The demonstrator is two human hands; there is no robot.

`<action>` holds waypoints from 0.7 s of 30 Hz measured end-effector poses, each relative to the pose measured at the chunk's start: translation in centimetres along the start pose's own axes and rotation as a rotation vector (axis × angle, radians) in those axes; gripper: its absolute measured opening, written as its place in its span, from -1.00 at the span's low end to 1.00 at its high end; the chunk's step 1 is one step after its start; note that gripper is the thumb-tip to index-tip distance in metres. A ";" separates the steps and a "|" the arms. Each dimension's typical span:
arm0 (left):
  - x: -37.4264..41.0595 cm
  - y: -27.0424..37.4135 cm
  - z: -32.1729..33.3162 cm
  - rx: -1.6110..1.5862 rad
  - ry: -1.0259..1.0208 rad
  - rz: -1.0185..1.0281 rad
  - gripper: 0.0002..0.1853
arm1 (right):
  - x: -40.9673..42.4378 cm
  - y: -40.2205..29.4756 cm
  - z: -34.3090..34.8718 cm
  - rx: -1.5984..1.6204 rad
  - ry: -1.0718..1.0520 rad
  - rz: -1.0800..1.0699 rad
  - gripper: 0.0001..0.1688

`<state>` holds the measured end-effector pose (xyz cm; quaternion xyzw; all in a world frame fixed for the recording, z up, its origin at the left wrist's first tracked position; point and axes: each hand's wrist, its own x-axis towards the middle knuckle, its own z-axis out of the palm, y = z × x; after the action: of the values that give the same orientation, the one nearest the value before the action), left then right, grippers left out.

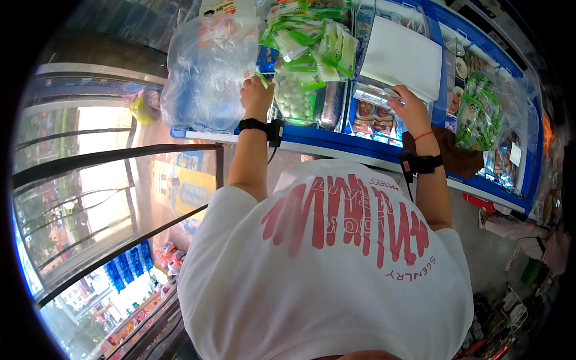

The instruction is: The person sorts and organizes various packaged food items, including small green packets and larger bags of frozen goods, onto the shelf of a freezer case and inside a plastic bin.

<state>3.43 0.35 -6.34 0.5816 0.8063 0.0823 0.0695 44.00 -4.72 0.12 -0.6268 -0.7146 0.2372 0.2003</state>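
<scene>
My left hand (256,96) is at the left side of the chest freezer's opening, its fingers closed around a small green-edged packet (263,80) that is mostly hidden. Just ahead of it lies a heap of green-and-clear plastic packets (310,40). A bag of white balls (294,96), apparently food, sits to its right. My right hand (408,110) has its thumb and fingers at a clear panel edge (378,93); whether it grips or only touches this cannot be told. Above that edge lies a white sheet (402,56).
The blue freezer rim (333,137) runs in front of me. A large clear plastic bag (207,76) covers its left end. To the right are a green-printed bag (479,114) and a brown cloth (454,155). A dark-framed glass door (135,166) stands at left.
</scene>
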 end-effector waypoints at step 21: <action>1.4 -0.3 1.4 -0.330 0.024 0.077 -0.17 | -0.1 -1.0 -1.0 -0.027 -0.042 0.062 -0.56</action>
<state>3.02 1.66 -7.82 0.5917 0.7598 0.2230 0.1511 43.75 -4.89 1.50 -0.6465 -0.7019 0.2466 0.1693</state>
